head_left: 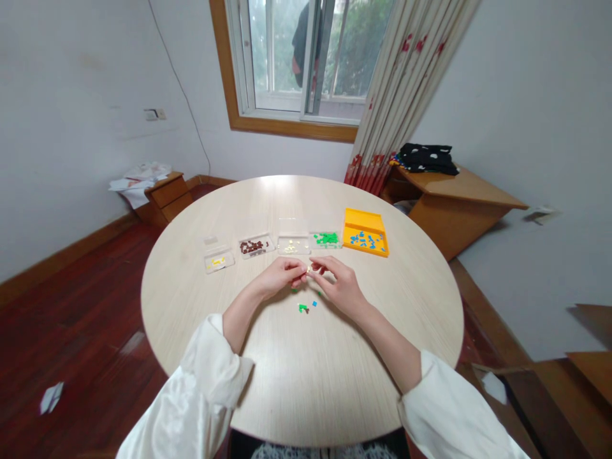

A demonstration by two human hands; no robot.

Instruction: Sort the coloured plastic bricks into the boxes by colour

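Note:
In the head view my left hand (pixel 282 276) is closed in a pinch around a small pale-yellow building piece (pixel 309 269). My right hand (pixel 338 284) meets it from the other side, thumb and fingertips curled at the same piece. What exactly the fingertips cover is too small to make out. On the table just below my hands lie a few loose small pieces: a green one (pixel 303 308), a blue one (pixel 314 303) and a brown one (pixel 307 311). More green bits show partly under the fingers.
Beyond my hands on the round table (pixel 306 376) stand clear boxes of yellow pieces (pixel 218 261), brown pieces (pixel 253 246), pale pieces (pixel 289 247) and green pieces (pixel 327 238). A lidded orange box (pixel 364 219) with blue pieces sits at the right.

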